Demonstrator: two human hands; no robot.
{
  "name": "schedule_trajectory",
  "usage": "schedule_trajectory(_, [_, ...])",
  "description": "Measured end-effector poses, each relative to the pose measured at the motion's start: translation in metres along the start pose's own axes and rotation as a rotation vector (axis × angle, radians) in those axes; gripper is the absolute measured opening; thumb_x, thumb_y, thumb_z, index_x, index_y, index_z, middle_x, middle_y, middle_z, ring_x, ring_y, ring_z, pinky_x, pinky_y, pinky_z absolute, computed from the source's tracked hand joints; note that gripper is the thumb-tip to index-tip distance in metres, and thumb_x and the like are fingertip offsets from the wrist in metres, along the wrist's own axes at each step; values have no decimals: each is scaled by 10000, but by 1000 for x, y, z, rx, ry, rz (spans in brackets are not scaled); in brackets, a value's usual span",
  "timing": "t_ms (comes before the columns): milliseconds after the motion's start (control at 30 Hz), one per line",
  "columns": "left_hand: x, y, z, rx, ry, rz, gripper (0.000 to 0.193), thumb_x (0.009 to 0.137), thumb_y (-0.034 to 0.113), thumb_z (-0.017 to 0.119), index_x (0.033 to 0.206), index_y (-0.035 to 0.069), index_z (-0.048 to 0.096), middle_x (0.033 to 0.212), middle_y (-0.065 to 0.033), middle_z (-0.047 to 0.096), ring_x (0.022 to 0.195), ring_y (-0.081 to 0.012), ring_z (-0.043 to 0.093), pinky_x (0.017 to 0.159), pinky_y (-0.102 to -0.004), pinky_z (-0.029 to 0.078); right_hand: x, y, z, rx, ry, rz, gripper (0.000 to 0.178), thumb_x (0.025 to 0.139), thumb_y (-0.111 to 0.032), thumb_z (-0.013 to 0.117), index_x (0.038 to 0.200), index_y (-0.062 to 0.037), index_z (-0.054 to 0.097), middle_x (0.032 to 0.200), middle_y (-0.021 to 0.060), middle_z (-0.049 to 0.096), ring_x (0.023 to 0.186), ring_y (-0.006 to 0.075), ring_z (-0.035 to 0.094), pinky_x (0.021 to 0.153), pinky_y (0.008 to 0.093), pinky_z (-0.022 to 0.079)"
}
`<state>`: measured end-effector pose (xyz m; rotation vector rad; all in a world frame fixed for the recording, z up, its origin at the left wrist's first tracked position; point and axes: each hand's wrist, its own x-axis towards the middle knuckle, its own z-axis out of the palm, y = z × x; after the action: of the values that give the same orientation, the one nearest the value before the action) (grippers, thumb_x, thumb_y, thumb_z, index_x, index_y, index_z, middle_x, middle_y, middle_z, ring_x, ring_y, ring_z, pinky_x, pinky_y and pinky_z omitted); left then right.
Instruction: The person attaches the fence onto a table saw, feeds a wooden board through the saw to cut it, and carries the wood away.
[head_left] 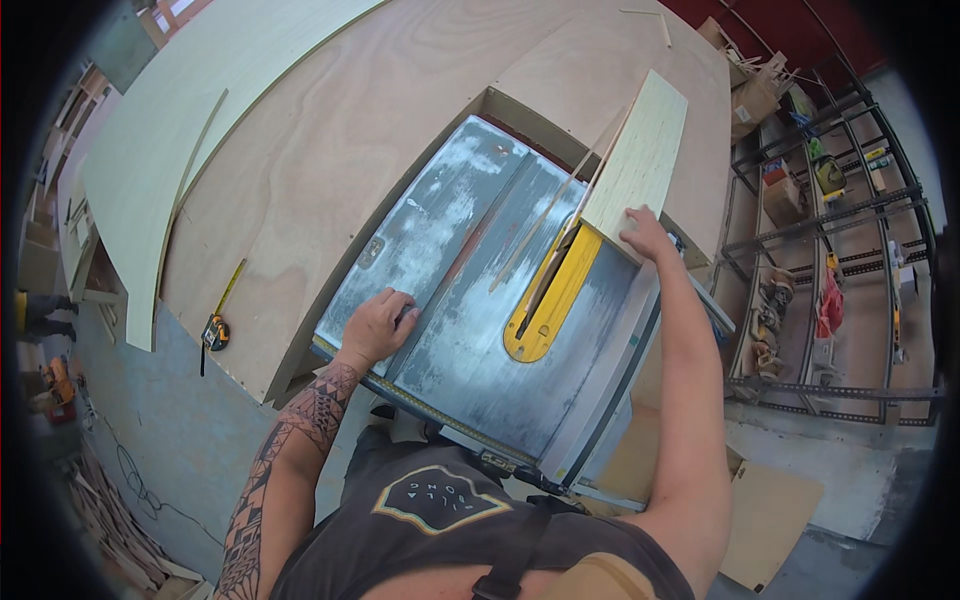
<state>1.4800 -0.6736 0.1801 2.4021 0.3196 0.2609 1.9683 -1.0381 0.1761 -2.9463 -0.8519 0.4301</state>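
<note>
My right hand (647, 233) is at the near right end of a pale plywood board (640, 150), its fingers gripping the end edge. The board lies lengthwise over the far part of a grey, worn table saw top (450, 290) and reaches onto the wooden surface beyond. Its near end covers part of the yellow throat plate (545, 305), which has a dark slot; the blade itself I cannot make out. Thin wood strips lie along the board's left side. My left hand (378, 325), loosely curled and empty, rests on the saw top near its front left edge.
A large plywood worktop (330, 150) surrounds the saw. Curved pale sheets (150, 190) lie on its left side, and a tape measure (215, 332), partly pulled out, near its front left. Metal shelving (830, 240) with boxes and tools stands at right. Wood scraps (120, 530) lie at lower left.
</note>
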Motion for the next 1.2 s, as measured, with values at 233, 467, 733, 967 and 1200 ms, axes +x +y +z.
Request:
schedule_trajectory(233, [5,3,1,40,-6,-24,136,970,211,700,1039,95,686,920,-119,641,834,-332,682,739,-438,557,88,38,16,360,192,544,1131,819,-620,797,1588,43,297,1542,470,375,1459,632,356,1224,596,348])
schedule_trajectory(467, [8,3,4,80,27,6,114,961,193,698,1016,97,671,898,-113,632,840,-328,686,738,-441,561,108,52,11,641,278,684,1061,904,-594,733,1510,189,353,1499,353,536,1364,463,579,1132,462,486])
schedule_trajectory(733, [2,0,-1,88,49,14,95,963,179,687,992,92,659,904,-112,634,838,-335,686,740,-444,562,73,25,-34,1264,297,630,701,1116,-513,382,1398,96,584,1262,268,712,1181,409,691,998,510,561])
schedule_trajectory(967, [-18,-7,-6,62,71,-9,103,979,188,669,1012,91,656,934,-122,645,869,-361,687,755,-461,563,-60,-34,-56,1606,-62,545,585,1128,-564,378,951,-83,660,710,72,636,536,199,603,472,360,514])
schedule_trajectory(1200, [-9,-5,-2,-25,48,96,186,978,221,681,1078,65,666,963,-140,665,881,-359,693,788,-466,562,-244,-77,-61,1521,-79,473,642,1075,-649,459,928,-70,692,736,54,646,545,180,565,519,364,500])
